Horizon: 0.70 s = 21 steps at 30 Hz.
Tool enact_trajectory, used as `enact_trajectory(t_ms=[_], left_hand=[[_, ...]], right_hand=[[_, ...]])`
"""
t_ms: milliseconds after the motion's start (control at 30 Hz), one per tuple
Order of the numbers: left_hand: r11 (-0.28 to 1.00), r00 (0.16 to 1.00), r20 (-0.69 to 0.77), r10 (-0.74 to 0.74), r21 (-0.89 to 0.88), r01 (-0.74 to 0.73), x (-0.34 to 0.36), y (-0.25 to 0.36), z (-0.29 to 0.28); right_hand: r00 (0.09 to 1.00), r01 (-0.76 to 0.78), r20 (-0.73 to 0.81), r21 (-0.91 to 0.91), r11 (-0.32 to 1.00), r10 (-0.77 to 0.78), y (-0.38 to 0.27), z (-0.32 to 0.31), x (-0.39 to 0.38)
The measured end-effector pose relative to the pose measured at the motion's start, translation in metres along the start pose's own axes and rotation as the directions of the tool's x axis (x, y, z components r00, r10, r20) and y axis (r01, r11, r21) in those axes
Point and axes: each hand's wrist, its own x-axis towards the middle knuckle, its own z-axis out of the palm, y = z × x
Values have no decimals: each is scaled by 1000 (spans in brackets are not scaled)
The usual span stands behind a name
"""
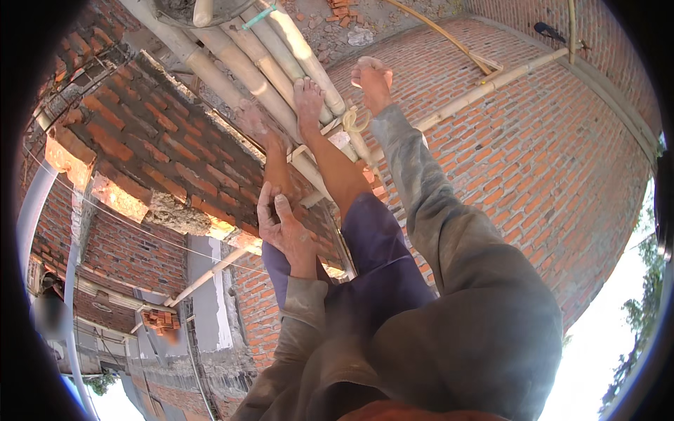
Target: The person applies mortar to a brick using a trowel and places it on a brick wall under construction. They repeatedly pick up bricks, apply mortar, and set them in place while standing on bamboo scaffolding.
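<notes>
Left hand (289, 235), loosely open, hangs near the brick wall (168, 140); right hand (373, 78) curls beside bamboo poles (302, 52), any hold unclear; the poles lie side by side, presumably for footing.

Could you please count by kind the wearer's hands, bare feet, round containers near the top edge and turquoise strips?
Hands: 2 (left hand, right hand)
Bare feet: 2 (left foot, right foot)
Round container, partly visible: 1
Turquoise strip: 1
Total: 6
</notes>
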Motion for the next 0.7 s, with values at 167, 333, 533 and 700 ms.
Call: enact_trajectory(t_ms=[167,333,533,700], left_hand=[[993,993,110,-37,116,24,-3,24,28],[946,979,202,19,314,-83,7,21,40],[927,970,242,26,357,-114,14,23,42],[895,949,312,35,413,-169,22,23,42]], right_hand=[[853,-518,-300,-401,755,426,186,-99,-17],[840,540,444,-730,419,-311,248,61,24],[727,602,393,-759,248,-563,276,86,37],[783,530,347,-807,260,-517,286,92,37]])
